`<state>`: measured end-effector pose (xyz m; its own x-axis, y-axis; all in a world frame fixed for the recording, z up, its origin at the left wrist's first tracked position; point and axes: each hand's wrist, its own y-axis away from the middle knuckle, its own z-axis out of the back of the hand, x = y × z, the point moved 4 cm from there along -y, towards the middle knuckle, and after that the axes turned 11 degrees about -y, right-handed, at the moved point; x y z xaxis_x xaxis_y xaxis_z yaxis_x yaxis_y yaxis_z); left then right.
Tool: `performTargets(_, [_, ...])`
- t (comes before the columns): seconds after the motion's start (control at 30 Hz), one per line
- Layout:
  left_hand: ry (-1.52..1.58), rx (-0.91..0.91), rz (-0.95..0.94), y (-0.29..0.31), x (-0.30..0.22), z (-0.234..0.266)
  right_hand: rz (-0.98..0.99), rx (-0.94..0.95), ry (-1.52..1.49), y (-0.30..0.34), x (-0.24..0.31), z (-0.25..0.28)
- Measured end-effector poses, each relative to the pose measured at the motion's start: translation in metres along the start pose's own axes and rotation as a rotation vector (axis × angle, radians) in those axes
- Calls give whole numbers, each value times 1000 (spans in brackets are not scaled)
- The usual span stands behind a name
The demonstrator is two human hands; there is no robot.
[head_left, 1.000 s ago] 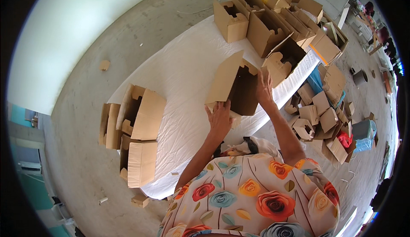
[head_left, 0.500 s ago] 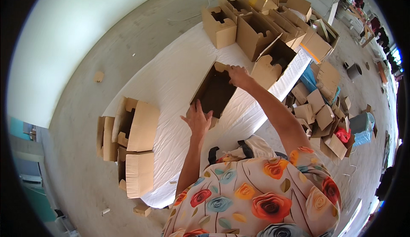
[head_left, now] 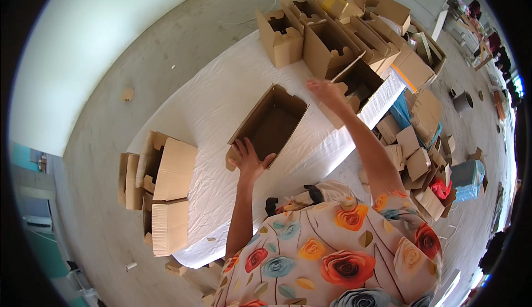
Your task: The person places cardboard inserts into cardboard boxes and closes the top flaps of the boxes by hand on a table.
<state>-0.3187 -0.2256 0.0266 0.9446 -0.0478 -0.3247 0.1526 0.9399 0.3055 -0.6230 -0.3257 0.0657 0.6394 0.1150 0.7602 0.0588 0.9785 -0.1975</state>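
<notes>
An open brown cardboard box [head_left: 271,120] lies on the white-covered table in front of me, its dark inside facing up. My left hand [head_left: 250,164] rests on its near end, fingers spread over the rim and thumb at the near right corner. My right hand [head_left: 328,94] is off the box, in the air to its right, smeared by motion, so its fingers are hard to read. Close beyond that hand stands another open box [head_left: 363,80], its near flap partly hidden by my forearm.
Several open boxes [head_left: 327,44] crowd the table's far end. More boxes [head_left: 176,168] stand at its left edge. The white sheet [head_left: 221,96] is wrinkled. On the floor at right lie cardboard scraps [head_left: 418,160], a blue-wrapped bin [head_left: 466,174] and a grey bucket [head_left: 462,102].
My right hand has let go of the box's far end and moved right. The box sits slightly further left and nearer, with my left hand still on its near end.
</notes>
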Motion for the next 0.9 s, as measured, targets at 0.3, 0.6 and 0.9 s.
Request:
performTargets(0.3, [161, -179, -21, 8, 2, 5, -200, 610, 684, -22, -107, 115])
performTargets(0.6, [408, -512, -11, 42, -18, 38, 116, 1103, 667, -22, -200, 4])
performTargets(0.9, [118, -691, 85, 55, -56, 14, -3, 986, 534, -24, -190, 12])
